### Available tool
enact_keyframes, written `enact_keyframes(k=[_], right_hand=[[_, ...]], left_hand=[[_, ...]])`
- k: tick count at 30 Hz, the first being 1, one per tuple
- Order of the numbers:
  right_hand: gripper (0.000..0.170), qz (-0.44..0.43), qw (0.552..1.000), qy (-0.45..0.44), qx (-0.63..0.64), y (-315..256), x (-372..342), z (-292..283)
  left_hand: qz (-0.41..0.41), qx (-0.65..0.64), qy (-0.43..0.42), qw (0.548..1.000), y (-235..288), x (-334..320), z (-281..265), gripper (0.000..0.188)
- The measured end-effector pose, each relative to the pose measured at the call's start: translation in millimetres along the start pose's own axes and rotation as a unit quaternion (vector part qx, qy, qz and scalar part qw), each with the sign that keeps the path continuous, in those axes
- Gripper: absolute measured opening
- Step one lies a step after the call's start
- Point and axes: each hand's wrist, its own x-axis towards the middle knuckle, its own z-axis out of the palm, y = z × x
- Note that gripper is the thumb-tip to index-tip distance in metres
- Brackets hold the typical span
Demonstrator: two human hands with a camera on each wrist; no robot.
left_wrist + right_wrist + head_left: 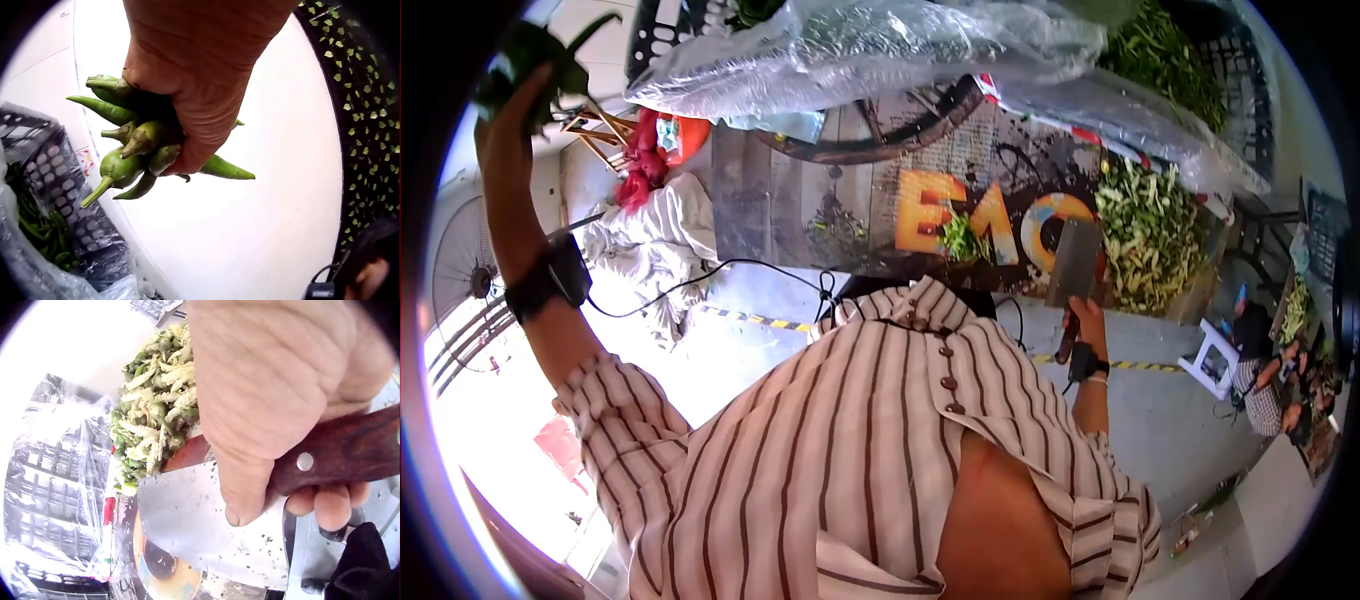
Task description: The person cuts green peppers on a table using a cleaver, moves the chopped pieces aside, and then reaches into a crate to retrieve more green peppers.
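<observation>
My left hand (508,165) is raised high at the far left in the head view, away from the table. It grips a bunch of green peppers (140,144), stems and pointed tips sticking out on both sides of the fist. Near the table's front edge, my right hand (1088,322) holds a cleaver (187,515) by its dark wooden handle, thumb pressed along the blade. Bits of green cling to the steel. Beside the blade lies a heap of cut pale-green pepper pieces (1150,235). A small green clump (965,238) sits on the printed tabletop (780,200).
Clear plastic sheeting (880,50) drapes the crates behind the table. Green peppers (1165,70) fill the right crate; more peppers (47,231) show in a plastic-lined crate. A white stool (1212,360) stands right. White cloth (655,235) hangs left, and a black cable (700,275) loops across.
</observation>
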Motion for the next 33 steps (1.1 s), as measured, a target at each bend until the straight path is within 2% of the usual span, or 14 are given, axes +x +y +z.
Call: enact_keyframes(k=[3, 4, 6, 9, 10, 12, 16, 18, 21, 22, 24, 25, 28, 33], right_hand=[[0.019, -0.021, 0.999, -0.03, -0.035, 10, 11, -13], [0.019, -0.015, 0.999, -0.024, -0.033, 14, 11, -16], [0.02, -0.03, 0.998, 0.001, -0.061, 17, 16, -17], [0.02, 0.008, 0.999, -0.026, -0.024, -6, 0, -3], [0.02, 0.011, 1.0, -0.019, -0.007, -8, 0, 0], [0.02, 0.013, 1.0, -0.014, 0.002, -12, -3, 5], [0.023, 0.023, 1.0, -0.018, -0.009, -9, -1, -2], [0.023, 0.027, 0.999, -0.032, -0.01, 2, 9, -14], [0.021, 0.03, 0.999, -0.038, -0.002, 3, 11, -15], [0.02, 0.028, 0.999, -0.028, 0.008, 3, 9, -12], [0.019, 0.013, 0.999, -0.026, 0.024, 4, 6, -7], [0.018, 0.0, 0.999, -0.022, 0.04, 5, 5, -6], [0.019, -0.015, 0.999, -0.018, 0.039, 6, 5, -4], [0.022, -0.005, 0.999, -0.014, 0.039, 0, 1, 0]], left_hand=[[-0.072, -0.103, 0.017, 0.992, -27, -65, 5, 0.062], [-0.099, -0.084, 0.022, 0.991, -6, -99, 20, 0.063], [-0.076, -0.085, 0.009, 0.993, -22, -140, 39, 0.055], [-0.167, -0.103, -0.135, 0.971, -35, -191, 81, 0.056], [-0.165, -0.155, -0.192, 0.955, -17, -202, 104, 0.053], [-0.183, -0.127, -0.283, 0.933, -32, -217, 142, 0.047], [-0.086, -0.05, -0.325, 0.94, -63, -224, 215, 0.047], [-0.004, 0.075, -0.362, 0.929, -63, -215, 241, 0.05], [0.073, 0.183, -0.34, 0.92, -89, -202, 282, 0.063], [0.073, 0.184, -0.338, 0.92, -88, -202, 284, 0.063], [0.158, 0.176, -0.285, 0.929, -87, -200, 287, 0.081], [0.127, 0.202, -0.327, 0.914, -83, -198, 284, 0.099], [0.132, 0.201, -0.266, 0.934, -87, -198, 282, 0.102], [0.107, 0.159, -0.273, 0.943, -104, -203, 272, 0.105]])
